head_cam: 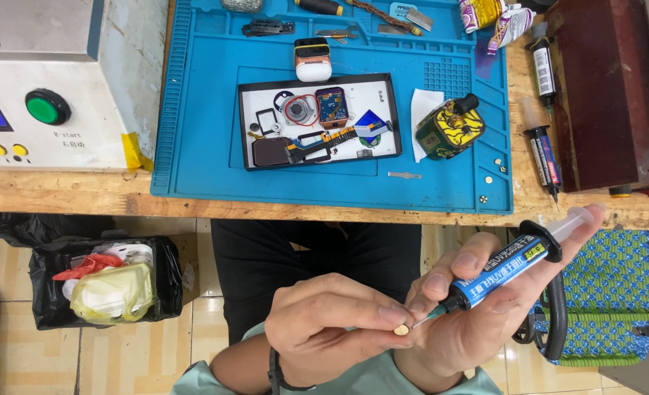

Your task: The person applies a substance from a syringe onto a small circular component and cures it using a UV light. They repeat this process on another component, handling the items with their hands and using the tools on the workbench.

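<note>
My right hand (478, 322) grips a black and blue glue syringe (511, 267), thumb on the clear plunger, needle tip pointing down-left. My left hand (332, 325) pinches a tiny round pale part (401, 330) between thumb and forefinger, right at the needle tip. Both hands are held low over my lap, in front of the wooden bench edge (68, 194). On the blue work mat (200, 124) lies a black-framed white tray (380, 121) with several small electronic parts and a flex cable.
A grey machine (39, 80) with a green button stands at the left. A yellow-black device (449, 130) and a white earbud case (313, 60) sit on the mat. Two more syringes (544, 150) lie at the right by a dark red box. A black bin (105, 281) stands on the floor.
</note>
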